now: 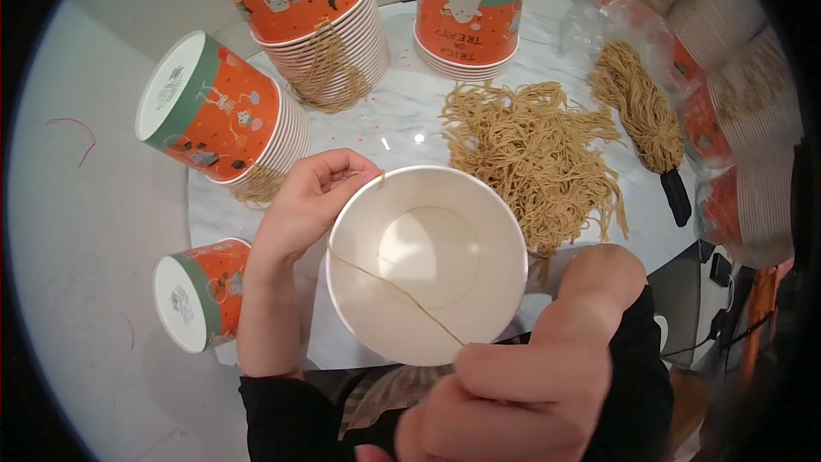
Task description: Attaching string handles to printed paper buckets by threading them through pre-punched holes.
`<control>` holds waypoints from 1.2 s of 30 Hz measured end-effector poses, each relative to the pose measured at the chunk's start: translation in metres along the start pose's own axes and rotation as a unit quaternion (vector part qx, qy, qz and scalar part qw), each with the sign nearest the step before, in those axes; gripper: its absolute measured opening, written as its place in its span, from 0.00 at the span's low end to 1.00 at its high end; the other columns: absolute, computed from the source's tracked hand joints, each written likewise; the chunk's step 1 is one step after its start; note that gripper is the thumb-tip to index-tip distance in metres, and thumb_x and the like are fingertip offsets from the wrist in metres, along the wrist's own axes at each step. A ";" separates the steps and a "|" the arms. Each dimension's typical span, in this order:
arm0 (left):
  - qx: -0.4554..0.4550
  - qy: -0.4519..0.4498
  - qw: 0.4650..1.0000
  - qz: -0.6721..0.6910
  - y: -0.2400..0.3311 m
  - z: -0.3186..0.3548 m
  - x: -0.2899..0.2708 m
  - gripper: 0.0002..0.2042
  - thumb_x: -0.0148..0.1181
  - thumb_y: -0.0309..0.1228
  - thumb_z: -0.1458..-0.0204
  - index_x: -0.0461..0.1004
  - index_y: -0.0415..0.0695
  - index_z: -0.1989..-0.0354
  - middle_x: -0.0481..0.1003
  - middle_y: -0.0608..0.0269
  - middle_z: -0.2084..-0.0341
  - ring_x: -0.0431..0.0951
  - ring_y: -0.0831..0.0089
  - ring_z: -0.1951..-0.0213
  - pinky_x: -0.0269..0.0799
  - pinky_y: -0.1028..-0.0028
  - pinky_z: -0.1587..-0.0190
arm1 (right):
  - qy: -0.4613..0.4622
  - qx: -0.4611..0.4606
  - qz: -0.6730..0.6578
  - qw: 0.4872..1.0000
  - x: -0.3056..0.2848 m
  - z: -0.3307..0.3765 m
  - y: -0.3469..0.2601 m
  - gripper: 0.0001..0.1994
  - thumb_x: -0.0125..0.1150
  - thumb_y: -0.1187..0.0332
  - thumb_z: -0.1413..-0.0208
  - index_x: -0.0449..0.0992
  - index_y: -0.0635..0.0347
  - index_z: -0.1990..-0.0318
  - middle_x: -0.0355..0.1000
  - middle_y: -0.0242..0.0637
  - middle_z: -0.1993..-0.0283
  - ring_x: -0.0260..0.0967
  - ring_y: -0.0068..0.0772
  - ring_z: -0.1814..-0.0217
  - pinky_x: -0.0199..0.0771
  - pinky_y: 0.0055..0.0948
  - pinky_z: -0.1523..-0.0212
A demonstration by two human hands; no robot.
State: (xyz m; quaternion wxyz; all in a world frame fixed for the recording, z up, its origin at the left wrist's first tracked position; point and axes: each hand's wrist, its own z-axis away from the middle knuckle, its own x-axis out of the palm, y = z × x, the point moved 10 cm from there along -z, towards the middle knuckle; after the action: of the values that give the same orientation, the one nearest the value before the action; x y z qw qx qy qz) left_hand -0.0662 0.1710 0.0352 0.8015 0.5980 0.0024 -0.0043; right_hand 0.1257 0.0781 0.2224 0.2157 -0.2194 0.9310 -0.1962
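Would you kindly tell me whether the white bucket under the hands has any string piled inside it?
No, the white bucket holds no pile; one tan string crosses its mouth.

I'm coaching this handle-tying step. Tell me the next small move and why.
Probably draw the tan cord snug with the right hand. It runs slack across the open white cup, from the left hand pinching at the far-left rim to the right hand at the near rim.
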 end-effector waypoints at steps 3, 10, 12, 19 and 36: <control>-0.005 0.000 1.000 0.007 0.000 0.003 0.003 0.09 0.61 0.30 0.36 0.78 0.36 0.57 0.80 0.68 0.65 0.77 0.87 0.64 0.73 0.84 0.62 | 0.301 -0.032 0.193 0.933 -0.020 0.009 -0.009 0.12 0.62 0.69 0.56 0.65 0.55 0.83 0.53 0.27 0.82 0.49 0.24 0.82 0.45 0.20 0.81; 0.000 0.004 1.000 0.018 -0.002 0.005 0.002 0.09 0.60 0.31 0.36 0.77 0.36 0.57 0.80 0.68 0.66 0.78 0.86 0.65 0.73 0.83 0.62 | -0.133 -0.144 0.110 0.975 -0.031 0.012 -0.009 0.17 0.76 0.55 0.65 0.74 0.54 0.75 0.66 0.27 0.73 0.60 0.28 0.69 0.44 0.32 0.76; 0.016 -0.005 1.000 -0.008 0.000 0.001 0.004 0.09 0.60 0.31 0.36 0.77 0.36 0.58 0.80 0.68 0.66 0.78 0.86 0.65 0.73 0.83 0.63 | -0.020 -0.274 0.087 0.957 -0.044 0.007 -0.021 0.17 0.75 0.56 0.67 0.72 0.54 0.78 0.66 0.27 0.73 0.59 0.28 0.68 0.45 0.31 0.76; 0.015 -0.006 1.000 -0.020 0.008 0.007 0.004 0.09 0.59 0.29 0.36 0.76 0.36 0.54 0.80 0.68 0.64 0.77 0.87 0.66 0.72 0.85 0.63 | 0.103 -0.143 0.054 0.983 -0.017 -0.001 -0.011 0.04 0.65 0.73 0.53 0.81 0.62 0.69 0.62 0.27 0.78 0.54 0.24 0.77 0.52 0.23 0.77; 0.052 0.055 0.978 -0.197 0.025 0.026 -0.016 0.08 0.65 0.29 0.44 0.78 0.35 0.65 0.76 0.70 0.78 0.72 0.85 0.75 0.70 0.79 0.71 | 0.002 0.227 -0.080 0.971 -0.023 -0.025 0.209 0.10 0.66 0.63 0.39 0.83 0.60 0.58 0.77 0.27 0.70 0.71 0.21 0.71 0.67 0.23 0.72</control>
State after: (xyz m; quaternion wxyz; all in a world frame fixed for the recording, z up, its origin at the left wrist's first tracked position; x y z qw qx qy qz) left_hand -0.0819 0.1528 0.0671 0.7514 0.6260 0.1637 -0.1295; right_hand 0.0644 0.2690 0.1538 0.2421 -0.2378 0.8421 -0.4192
